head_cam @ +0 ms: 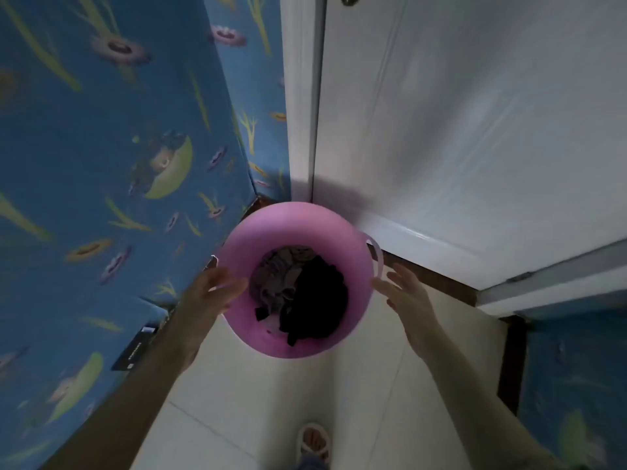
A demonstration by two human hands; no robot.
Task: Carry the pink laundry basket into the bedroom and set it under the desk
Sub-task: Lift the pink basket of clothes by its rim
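The round pink laundry basket [244,245] stands on the pale tiled floor in a corner, seen from above. Grey and black clothes lie inside it. A loop handle sticks out at its right rim. My left hand [212,293] is at the basket's left rim, fingers spread, touching or almost touching it. My right hand [405,293] is just right of the rim beside the handle, fingers apart, holding nothing. No desk is in view.
Blue flower-patterned wallpaper [101,164] covers the wall on the left. A white door [475,130] and its frame rise behind the basket. A dark wooden skirting runs at the right. My slippered foot [314,442] is on the tiles [271,401] below.
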